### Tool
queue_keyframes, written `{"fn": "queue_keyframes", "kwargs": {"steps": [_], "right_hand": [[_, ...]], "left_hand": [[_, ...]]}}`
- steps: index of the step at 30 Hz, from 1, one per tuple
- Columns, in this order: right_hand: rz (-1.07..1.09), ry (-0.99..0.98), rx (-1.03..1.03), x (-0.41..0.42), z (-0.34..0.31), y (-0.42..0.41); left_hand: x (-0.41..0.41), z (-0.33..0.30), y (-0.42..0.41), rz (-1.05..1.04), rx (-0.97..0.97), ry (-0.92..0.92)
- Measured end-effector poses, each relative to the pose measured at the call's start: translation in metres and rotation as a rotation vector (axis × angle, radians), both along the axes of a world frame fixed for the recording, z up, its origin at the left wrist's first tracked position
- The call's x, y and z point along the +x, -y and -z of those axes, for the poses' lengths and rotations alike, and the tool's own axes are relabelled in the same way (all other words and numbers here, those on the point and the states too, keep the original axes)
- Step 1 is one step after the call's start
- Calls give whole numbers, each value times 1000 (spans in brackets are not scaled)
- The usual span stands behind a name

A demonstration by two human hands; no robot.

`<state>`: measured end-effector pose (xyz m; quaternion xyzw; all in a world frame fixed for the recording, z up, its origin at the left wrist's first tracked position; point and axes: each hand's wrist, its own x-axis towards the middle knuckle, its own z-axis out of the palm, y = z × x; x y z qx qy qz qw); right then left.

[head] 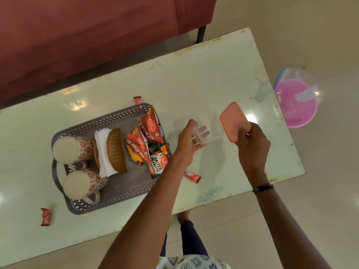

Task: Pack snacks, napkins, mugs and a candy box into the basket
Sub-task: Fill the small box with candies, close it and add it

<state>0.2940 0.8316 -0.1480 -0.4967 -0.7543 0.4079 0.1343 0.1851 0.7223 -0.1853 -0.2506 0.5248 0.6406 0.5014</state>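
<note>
A grey perforated basket [108, 121] sits on the pale table [213, 78]. Inside it lie two white mugs with red flowers [72, 147], [82, 184], a brown wicker holder with white napkins [114, 150], and red snack packets [147, 140]. To the right of the basket my left hand [187, 141] grips a clear plastic candy box [206, 134] above the table. My right hand [251, 144] holds the box's pink lid [234, 121], tilted and apart from the box. Loose red candies lie on the table at the basket's far corner [137, 100], by my left wrist [192, 176] and at the near left [45, 216].
A maroon sofa [87, 35] stands beyond the table's far edge. A pink tub in a clear bag [296, 102] sits on the floor past the table's right end. My leg and foot [186, 230] show below the near edge.
</note>
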Motion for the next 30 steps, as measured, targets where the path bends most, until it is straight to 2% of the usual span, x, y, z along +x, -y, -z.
{"fn": "queue_keyframes", "kwargs": {"steps": [2,4,12,15,19,21,23,26,30], "right_hand": [[217,-94,-258,3,11,-12],[344,-183,-424,7,23,-19],[347,-288,-603,1,54,-30],[324,-194,-557,-9,60,-32],[241,102,-239,-10,65,-27],[160,150,-124,-13,58,-19],[35,108,-33,-26,42,-5],[-200,-58,50,-76,16,19],[-502,-98,-20,-176,12,52]], "left_hand": [[-6,5,-6,28,-105,-61],[-13,9,-11,75,-226,-114],[-24,5,-17,302,-525,-371],[-24,2,-16,315,-550,-365],[-13,-12,-10,395,-581,-522],[-7,-22,-3,417,-550,-617],[-7,-32,4,403,-513,-687],[-27,-49,18,279,-415,-779],[-75,-61,55,64,-441,-836]]}}
